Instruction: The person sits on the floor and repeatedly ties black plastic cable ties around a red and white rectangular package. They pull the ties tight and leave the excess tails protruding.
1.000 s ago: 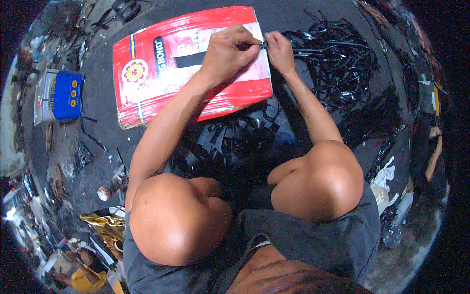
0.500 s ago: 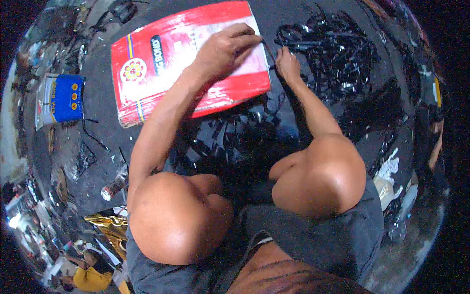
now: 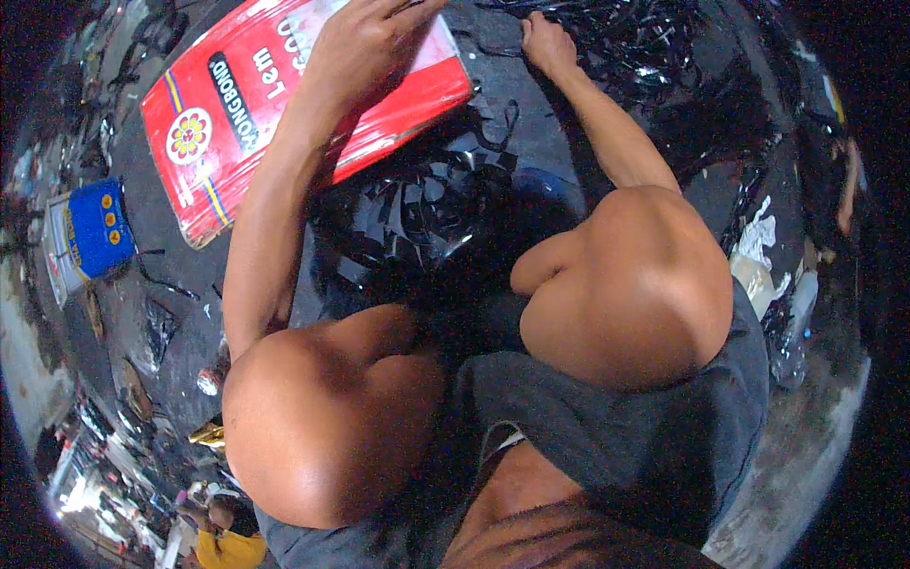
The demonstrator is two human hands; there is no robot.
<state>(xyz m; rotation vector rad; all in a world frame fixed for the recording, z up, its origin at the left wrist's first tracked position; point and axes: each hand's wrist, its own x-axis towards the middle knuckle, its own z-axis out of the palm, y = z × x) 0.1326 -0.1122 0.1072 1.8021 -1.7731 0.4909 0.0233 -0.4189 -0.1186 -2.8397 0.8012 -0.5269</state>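
Observation:
A red-and-white printed panel (image 3: 379, 142), boxy and tilted, lies at the upper left in front of me. Across its top reaches my left hand (image 3: 365, 43), fingers bent together towards the panel's right side; the upper picture edge cuts off part of them, so what they pinch is hidden. My right hand (image 3: 550, 45) is closed beside the panel, its fingers on what looks like a thin black strip (image 3: 491, 47) running left towards the panel. Just beyond that hand spreads a tangled heap of shiny black strips (image 3: 654, 57).
More black strips (image 3: 427, 204) lie between my knees and the panel. To the left stands a blue-and-silver can (image 3: 100, 228). Crumpled white wrapping (image 3: 755, 237) sits beside my right knee. A person in yellow (image 3: 230, 548) is at the far lower left.
My view has shifted, so the panel and both hands sit higher in the picture. My right hand is farther from my left hand than before.

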